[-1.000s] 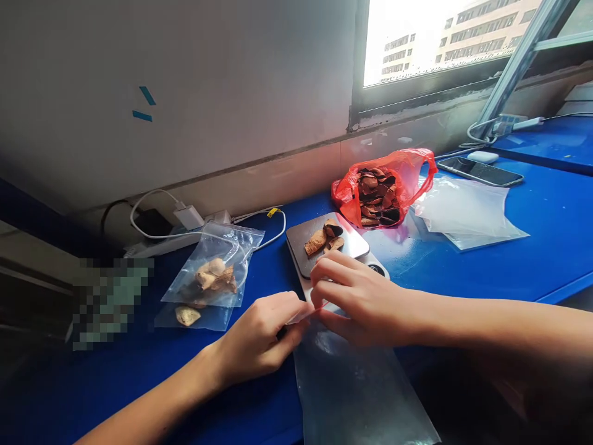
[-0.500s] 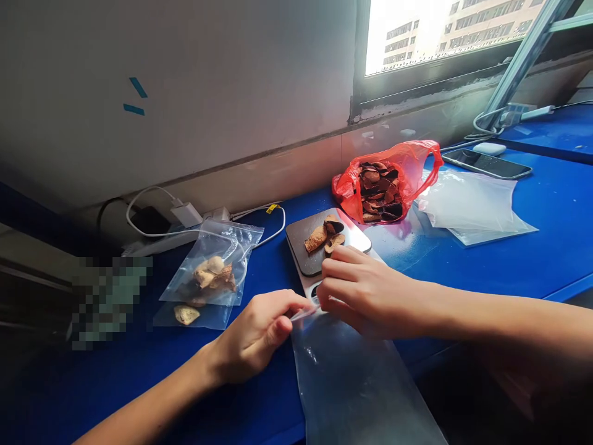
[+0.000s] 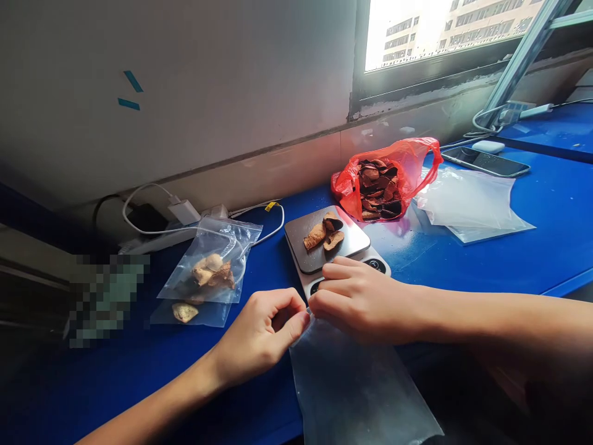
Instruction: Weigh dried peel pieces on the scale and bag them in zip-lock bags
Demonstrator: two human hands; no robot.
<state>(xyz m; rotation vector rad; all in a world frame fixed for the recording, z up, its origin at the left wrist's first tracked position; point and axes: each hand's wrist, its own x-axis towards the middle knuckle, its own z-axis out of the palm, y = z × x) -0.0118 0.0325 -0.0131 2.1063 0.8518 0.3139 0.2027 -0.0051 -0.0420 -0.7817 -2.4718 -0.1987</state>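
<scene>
A clear plastic bag [image 3: 356, 389] hangs flat from both hands over the table's front edge. My left hand [image 3: 264, 327] pinches its top edge between thumb and curled fingers. Close beside it, my right hand [image 3: 352, 300] is closed on the same edge, its fingertips partly hidden. Just behind the hands stands a kitchen scale [image 3: 301, 272] with a metal plate. Several brown dried shell-like pieces [image 3: 316, 236] lie on that plate. The right hand covers part of the scale's front panel.
To the left lie zip bags [image 3: 173, 287] with pale dried pieces, near a power strip and white charger [image 3: 185, 211]. Behind the scale, a red plastic bag [image 3: 417, 161] holds many dark pieces. Further right are flat clear bags [image 3: 472, 204] and a phone [image 3: 486, 161].
My hands have drawn closer together at the bag's edge. The right hand has shifted slightly left and down, uncovering more of the scale's panel. The bag's lower end has risen into view.
</scene>
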